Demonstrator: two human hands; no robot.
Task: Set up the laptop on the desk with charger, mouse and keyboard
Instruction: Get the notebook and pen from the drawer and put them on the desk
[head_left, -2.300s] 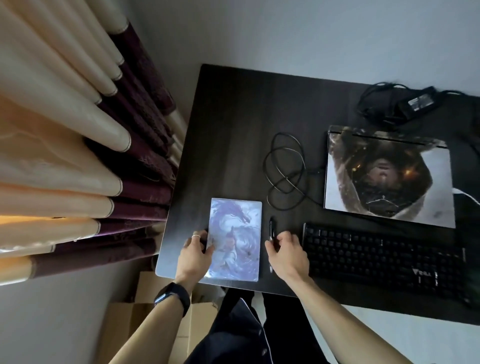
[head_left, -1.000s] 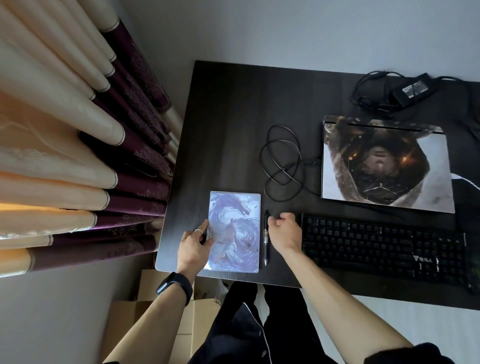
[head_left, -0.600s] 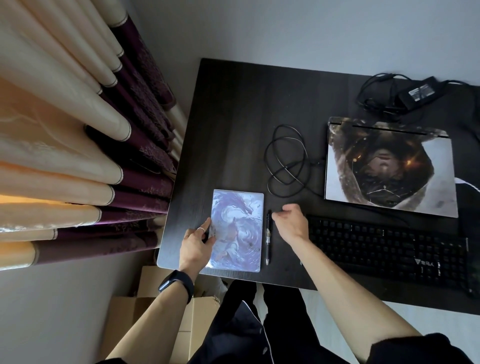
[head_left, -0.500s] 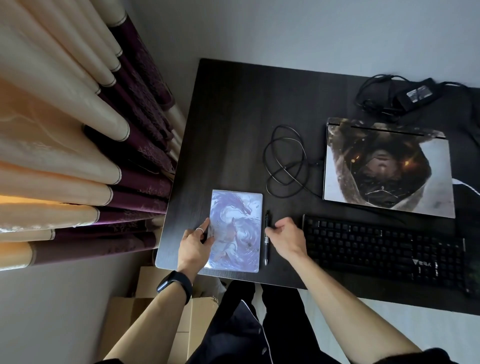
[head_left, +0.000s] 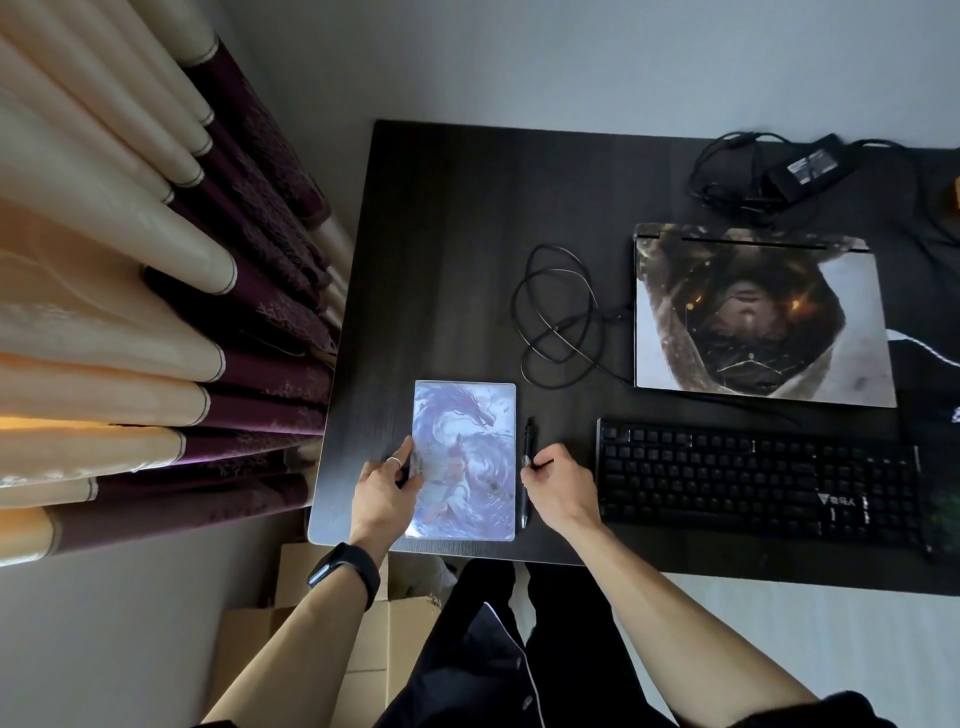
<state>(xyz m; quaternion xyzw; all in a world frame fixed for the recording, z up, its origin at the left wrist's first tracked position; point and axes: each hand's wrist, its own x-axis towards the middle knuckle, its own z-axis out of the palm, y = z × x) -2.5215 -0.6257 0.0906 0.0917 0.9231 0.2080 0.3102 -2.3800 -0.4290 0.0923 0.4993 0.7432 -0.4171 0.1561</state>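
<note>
The closed laptop (head_left: 763, 317) with a printed lid lies at the right of the dark desk (head_left: 447, 249). In front of it sits the black keyboard (head_left: 753, 483). The charger brick (head_left: 810, 163) with its bundled cord rests behind the laptop. A looped black cable (head_left: 556, 317) lies left of the laptop. My left hand (head_left: 384, 488) pinches the left edge of a notebook with a dragon cover (head_left: 467, 457) at the desk's front left. My right hand (head_left: 561, 486) has its fingers curled onto a black pen (head_left: 527, 441) lying beside the notebook. I see no mouse clearly.
Cream and purple curtains (head_left: 156, 312) hang close along the desk's left edge. Cardboard boxes (head_left: 363, 623) stand under the front left corner. A white wall runs behind the desk. Bare desk surface stretches from the notebook to the back edge.
My right hand lifted off the pen toward the keyboard's left end, then came back onto it. The pen now lies parallel to the notebook. My left hand stayed put.
</note>
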